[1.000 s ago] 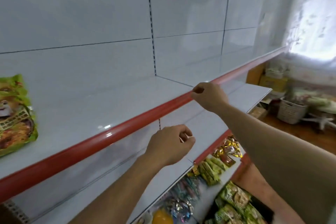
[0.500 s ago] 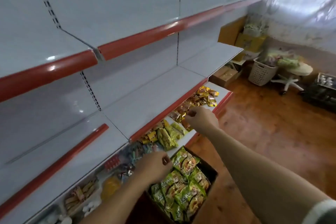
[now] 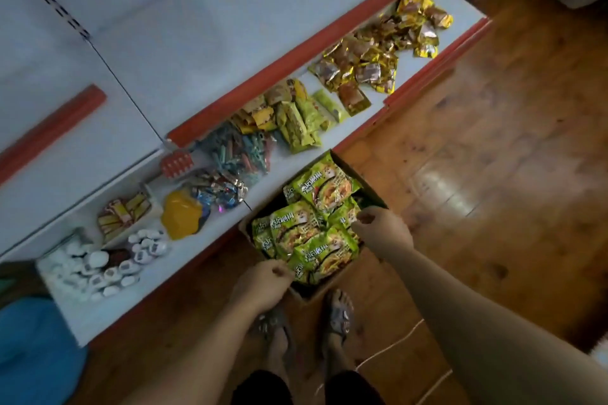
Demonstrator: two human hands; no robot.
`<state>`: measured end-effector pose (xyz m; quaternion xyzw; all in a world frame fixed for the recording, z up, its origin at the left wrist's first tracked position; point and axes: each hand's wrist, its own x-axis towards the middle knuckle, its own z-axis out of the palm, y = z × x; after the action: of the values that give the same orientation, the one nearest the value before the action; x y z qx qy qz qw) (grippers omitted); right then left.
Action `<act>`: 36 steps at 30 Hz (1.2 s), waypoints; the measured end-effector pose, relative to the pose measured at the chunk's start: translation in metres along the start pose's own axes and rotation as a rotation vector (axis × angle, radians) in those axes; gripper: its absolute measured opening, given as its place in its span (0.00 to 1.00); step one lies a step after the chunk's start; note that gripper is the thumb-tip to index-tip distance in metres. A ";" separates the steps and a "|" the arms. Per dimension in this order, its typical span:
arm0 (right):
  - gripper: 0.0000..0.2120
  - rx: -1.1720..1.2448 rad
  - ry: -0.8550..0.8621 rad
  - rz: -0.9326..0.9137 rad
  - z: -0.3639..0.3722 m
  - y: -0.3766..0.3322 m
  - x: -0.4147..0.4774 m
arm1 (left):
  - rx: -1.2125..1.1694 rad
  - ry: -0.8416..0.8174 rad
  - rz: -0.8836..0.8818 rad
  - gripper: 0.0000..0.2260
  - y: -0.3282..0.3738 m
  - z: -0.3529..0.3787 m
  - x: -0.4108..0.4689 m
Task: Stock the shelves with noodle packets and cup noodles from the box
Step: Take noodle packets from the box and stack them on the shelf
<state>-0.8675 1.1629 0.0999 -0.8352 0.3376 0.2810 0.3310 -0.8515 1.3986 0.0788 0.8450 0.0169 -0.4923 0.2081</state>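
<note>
Green noodle packets point(image 3: 316, 227) fill box point(image 3: 358, 171); hands at rims.

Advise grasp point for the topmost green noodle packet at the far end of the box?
Probably its crimped end seam, from above. The top packet lies tilted on the pile in the box, far end exposed and neighbours crowding the rest. The right hand is nearest; the left hand is at the near packets.

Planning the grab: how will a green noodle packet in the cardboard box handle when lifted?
The glossy green noodle packet probably feels slick and crinkly. Its puffed look suggests it is light. Packets lie loosely heaped in the cardboard box, so neighbours may shift.
</note>
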 end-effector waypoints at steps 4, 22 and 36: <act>0.19 0.012 -0.071 0.074 0.065 0.029 0.044 | -0.131 -0.014 -0.101 0.07 -0.022 0.027 0.072; 0.37 0.010 0.032 0.104 0.203 0.106 0.167 | -0.604 0.231 -0.332 0.36 -0.058 0.079 0.267; 0.20 -0.009 -0.087 0.003 0.201 0.108 0.173 | -0.739 0.224 -0.351 0.43 -0.065 0.077 0.273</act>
<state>-0.8918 1.1875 -0.1844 -0.8233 0.3228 0.3189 0.3411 -0.7896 1.3818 -0.2049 0.7461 0.3585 -0.3862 0.4069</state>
